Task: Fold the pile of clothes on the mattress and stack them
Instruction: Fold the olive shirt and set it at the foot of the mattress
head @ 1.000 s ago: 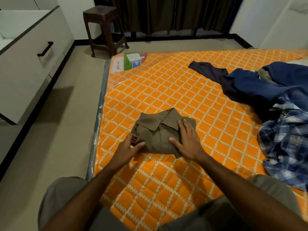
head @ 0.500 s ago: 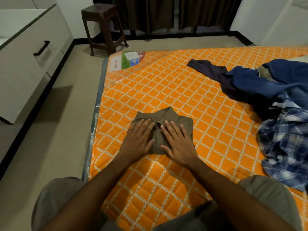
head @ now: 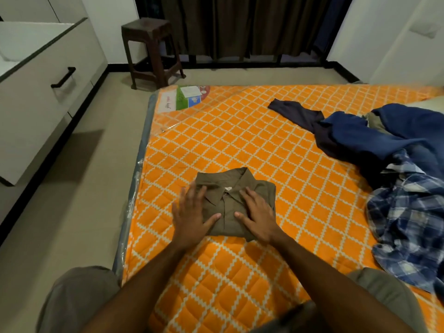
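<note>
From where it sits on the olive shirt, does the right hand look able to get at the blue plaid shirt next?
Probably yes. The right hand lies flat on the folded olive shirt, holding nothing. The plaid shirt lies on that same side, and only bare mattress shows between them. It may need a lean.

Dim warm indoor light, soft shadows, wide-angle bending at blurred edges.

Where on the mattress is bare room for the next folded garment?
Bare orange quilted mattress lies between the folded olive shirt and the blue clothes pile, and beyond the shirt toward the product label. The right side is crowded.
</note>
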Available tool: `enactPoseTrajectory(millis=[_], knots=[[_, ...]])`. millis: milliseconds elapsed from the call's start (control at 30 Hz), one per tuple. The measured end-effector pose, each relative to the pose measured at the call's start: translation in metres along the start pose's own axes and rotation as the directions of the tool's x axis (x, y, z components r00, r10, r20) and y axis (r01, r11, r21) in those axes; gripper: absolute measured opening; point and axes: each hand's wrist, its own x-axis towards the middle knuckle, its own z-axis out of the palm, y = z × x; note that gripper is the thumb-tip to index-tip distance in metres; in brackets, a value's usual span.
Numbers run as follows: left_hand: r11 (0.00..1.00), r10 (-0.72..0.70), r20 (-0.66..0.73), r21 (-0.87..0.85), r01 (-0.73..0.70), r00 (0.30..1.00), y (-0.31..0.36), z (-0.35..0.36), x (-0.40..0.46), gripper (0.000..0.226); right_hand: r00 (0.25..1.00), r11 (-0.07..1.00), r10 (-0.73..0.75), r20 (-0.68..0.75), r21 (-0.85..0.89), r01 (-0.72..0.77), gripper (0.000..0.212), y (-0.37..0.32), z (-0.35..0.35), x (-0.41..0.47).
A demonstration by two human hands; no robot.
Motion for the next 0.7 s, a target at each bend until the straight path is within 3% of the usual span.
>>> enactPoseTrajectory(millis=[100, 167, 233, 300, 367, 500, 700], knots=[[0.882, -0.366, 0.039, -0.304, 0.360, 0.930, 0.008, -0.017, 0.012, 0.098, 0.914, 0.969, 0.247, -0.323, 0.090, -0.230, 0.078, 0.005, -0.024, -0.007], [0.800, -0.435, 0.205, -0.358, 0.481, 0.877, 0.001, -0.027, 0.030, 0.096, 0.830, 0.866, 0.499, -0.249, 0.184, -0.465, 0.091, 0.012, -0.030, -0.003], [0.650, -0.432, 0.406, -0.479, 0.590, 0.805, -0.004, -0.036, 0.047, 0.086, 0.778, 0.711, 0.628, -0.009, 0.413, -0.569, 0.106, 0.014, -0.033, 0.005], [0.534, -0.394, 0.498, -0.560, 0.633, 0.772, -0.003, -0.040, 0.050, 0.062, 0.766, 0.552, 0.630, 0.129, 0.619, -0.558, 0.096, 0.013, -0.035, 0.010], [0.512, -0.385, 0.516, -0.571, 0.642, 0.765, 0.001, -0.041, 0.045, 0.048, 0.792, 0.484, 0.580, 0.191, 0.701, -0.524, 0.073, 0.010, -0.038, 0.012], [0.444, -0.317, 0.504, -0.670, 0.595, 0.803, 0.009, -0.055, 0.050, 0.043, 0.931, 0.580, 0.343, 0.128, 0.750, -0.317, 0.041, 0.001, -0.053, 0.021], [0.377, -0.287, 0.346, -0.817, 0.437, 0.893, -0.009, -0.112, 0.158, 0.035, 0.973, 0.621, 0.227, -0.040, 0.776, -0.112, 0.031, -0.027, -0.101, 0.145]])
